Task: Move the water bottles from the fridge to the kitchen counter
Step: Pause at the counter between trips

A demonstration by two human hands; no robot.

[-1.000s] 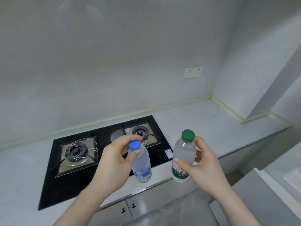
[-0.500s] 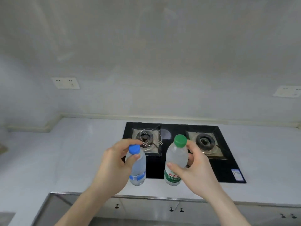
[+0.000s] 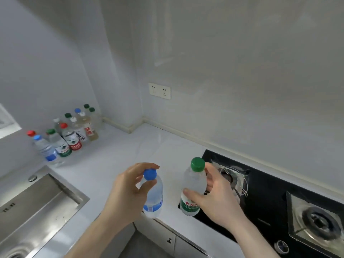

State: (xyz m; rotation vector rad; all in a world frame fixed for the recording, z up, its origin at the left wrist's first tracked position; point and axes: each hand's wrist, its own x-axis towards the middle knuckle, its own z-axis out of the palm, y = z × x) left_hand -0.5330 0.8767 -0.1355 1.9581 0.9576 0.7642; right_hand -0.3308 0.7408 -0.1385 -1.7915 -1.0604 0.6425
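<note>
My left hand (image 3: 126,194) grips a clear water bottle with a blue cap (image 3: 153,197), upright, in the air above the front edge of the white counter (image 3: 141,146). My right hand (image 3: 217,198) holds a second clear bottle with a green cap and green label (image 3: 193,187), upright, over the left edge of the black hob. Several more water bottles (image 3: 68,138) with red, green and blue caps stand grouped in the far left corner of the counter.
A steel sink (image 3: 37,207) is set into the counter at lower left. The black gas hob (image 3: 279,198) with two burners fills the right side. A wall socket (image 3: 159,90) sits above the counter. Cabinet doors (image 3: 167,239) run below.
The view has swung left, bringing the sink and the group of bottles in the corner into sight. Both hands still hold their bottles, now over the counter left of the hob.
</note>
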